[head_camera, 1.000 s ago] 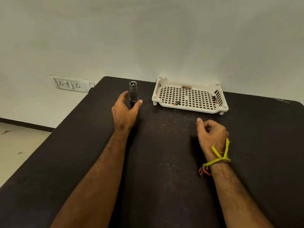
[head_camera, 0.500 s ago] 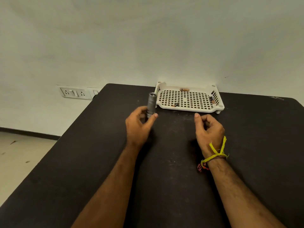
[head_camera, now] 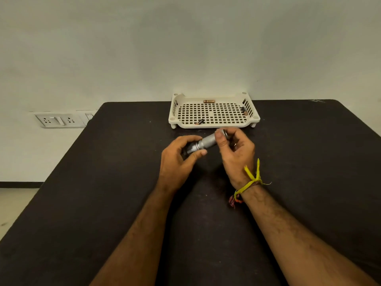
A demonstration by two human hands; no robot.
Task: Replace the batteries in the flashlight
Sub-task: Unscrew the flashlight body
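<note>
From the head camera I can read no words or brand names; anything printed on the batteries is too small to make out.

A white plastic tray with a grid of holes sits at the far side of the black table, by the wall. One gold battery lies at the tray's back edge. A dark battery lies near its front left, and another dark one lies by its right wall. A white wall socket plate is off to the left. A yellow thread band is tied on my right wrist.

The silver flashlight is held up just in front of the tray, between both hands. Its long side runs slanted, low at the left and high at the right. My left hand wraps the low left end, thumb and fingers closed on it. My right hand pinches the high right end with thumb and fingers. My fingers hide both ends, so I cannot tell which is the lamp end.
</note>
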